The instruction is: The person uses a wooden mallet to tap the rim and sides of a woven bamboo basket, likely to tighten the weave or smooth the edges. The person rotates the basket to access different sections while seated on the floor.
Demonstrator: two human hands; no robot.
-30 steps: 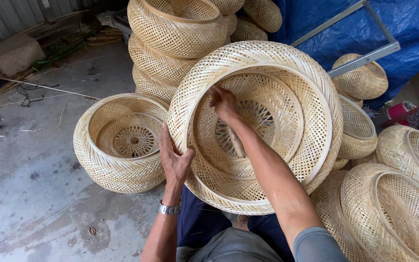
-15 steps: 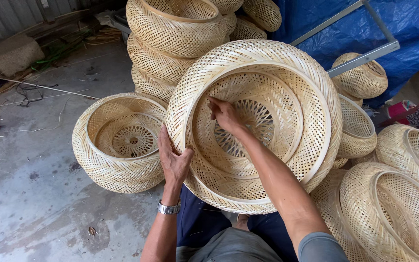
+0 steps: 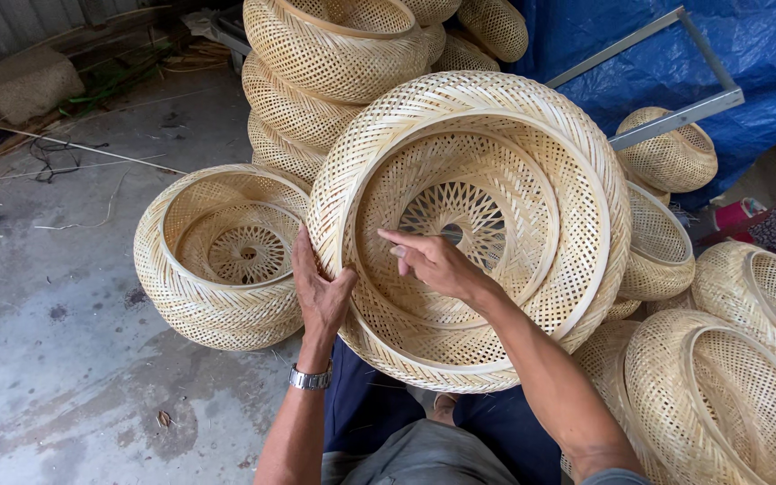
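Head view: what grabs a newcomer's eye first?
The big round woven bamboo basket at centre, tipped up on the person's lap with its open mouth to the camera. The left hand braces its outer rim while the right hand reaches inside. Similar baskets crowd round it: one on the concrete floor, a stack behind.

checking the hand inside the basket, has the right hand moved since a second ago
Yes. The right hand has slid down from the inner rim's upper left to just below the star-shaped opening of the big woven basket.
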